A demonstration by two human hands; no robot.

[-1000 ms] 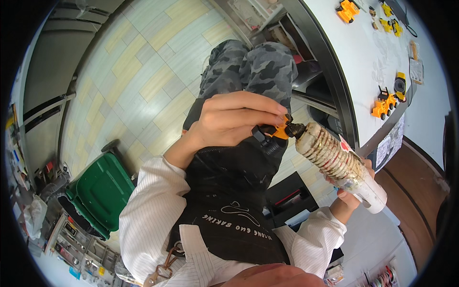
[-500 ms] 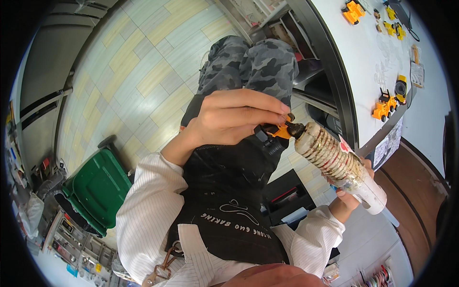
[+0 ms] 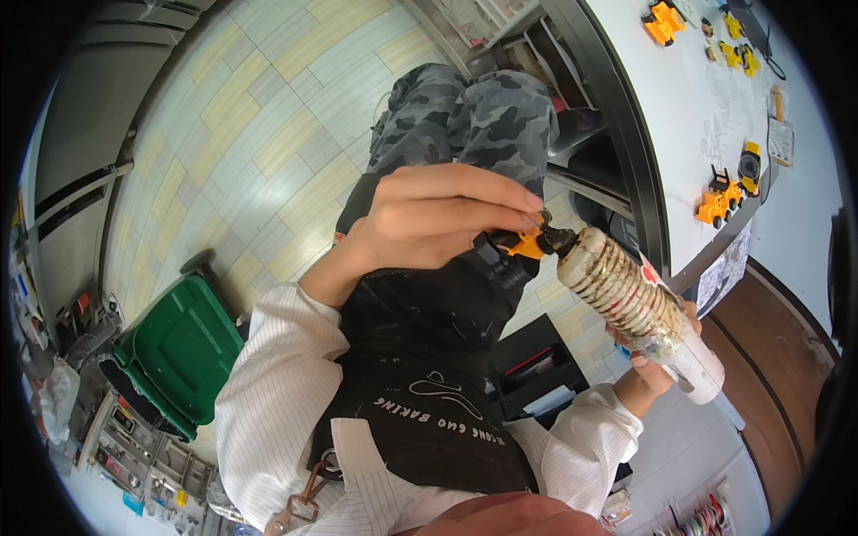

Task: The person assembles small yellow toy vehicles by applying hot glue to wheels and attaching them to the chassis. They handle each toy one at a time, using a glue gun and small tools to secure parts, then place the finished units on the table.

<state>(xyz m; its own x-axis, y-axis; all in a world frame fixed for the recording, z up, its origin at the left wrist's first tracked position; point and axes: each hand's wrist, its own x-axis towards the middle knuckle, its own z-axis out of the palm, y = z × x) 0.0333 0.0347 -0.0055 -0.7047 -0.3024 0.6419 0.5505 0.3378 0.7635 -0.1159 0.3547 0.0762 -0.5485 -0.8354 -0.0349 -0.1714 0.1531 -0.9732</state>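
In my left hand (image 3: 438,214), a small orange and black toy vehicle (image 3: 527,243) is pinched at the fingertips, and the fingers hide part of it. My right hand (image 3: 651,371) is wrapped round the lower body of what looks like a glue gun (image 3: 635,308). That tool is a white cylinder with a ribbed, brown-stained front section. Its dark, crusted nozzle (image 3: 561,239) points left at the toy. The tip lies right at the toy's edge; whether it touches cannot be made out.
On the right stands a white table (image 3: 661,125) with a dark edge. It carries orange toy trucks (image 3: 715,205), (image 3: 664,22) and yellow toy pieces (image 3: 740,58). A green bin (image 3: 183,348) stands on the floor at left. Below my hands is a black apron (image 3: 411,330).
The glue gun has shifted slightly right and down, with its nozzle still beside the toy. My left hand and the toy have barely moved.
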